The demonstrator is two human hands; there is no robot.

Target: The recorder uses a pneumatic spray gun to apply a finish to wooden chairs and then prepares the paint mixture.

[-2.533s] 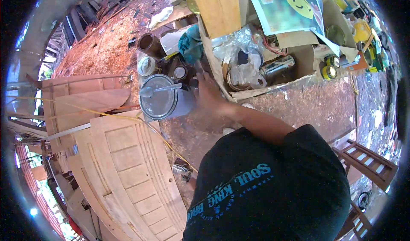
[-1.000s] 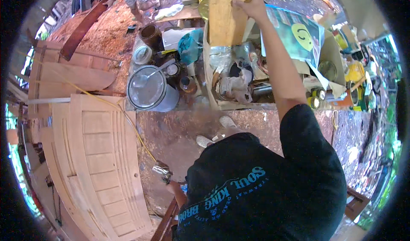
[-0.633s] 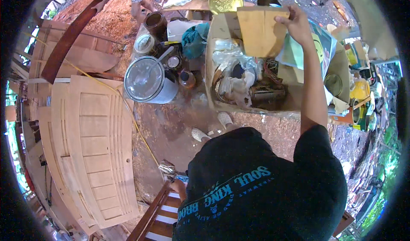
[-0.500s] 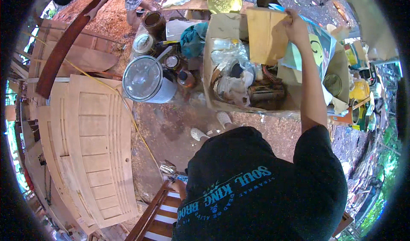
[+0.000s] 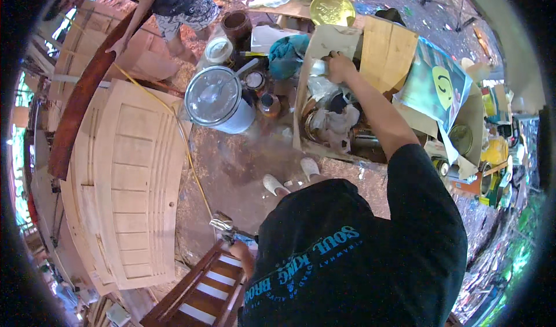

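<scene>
My right hand [image 5: 341,67] reaches into the left part of a cardboard box [image 5: 298,118], its fingers curled by clear plastic wrapping [image 5: 322,88]; what they grip, if anything, is hidden. A wooden board [image 5: 385,55] stands tilted in the box, right of that hand and apart from it. Crumpled plastic bags [image 5: 340,124] lie lower in the box. By the lower edge, my left hand [image 5: 240,251] is closed round a spray gun [image 5: 222,221] with a silver metal part. Slatted dark brown woodwork [image 5: 191,292] is just below it.
Left of the box stand a lidded paint bucket [image 5: 229,115], jars and a teal cloth [image 5: 288,55]. A yellow hose [image 5: 185,139] runs past pale panelled doors [image 5: 130,182]. At upper left another person's hand [image 5: 120,46] holds a long reddish-brown board [image 5: 87,104].
My right hand has let go of the wooden board and moved left and down to the plastic wrapping. My left hand keeps the spray gun. The other person shows more at upper left.
</scene>
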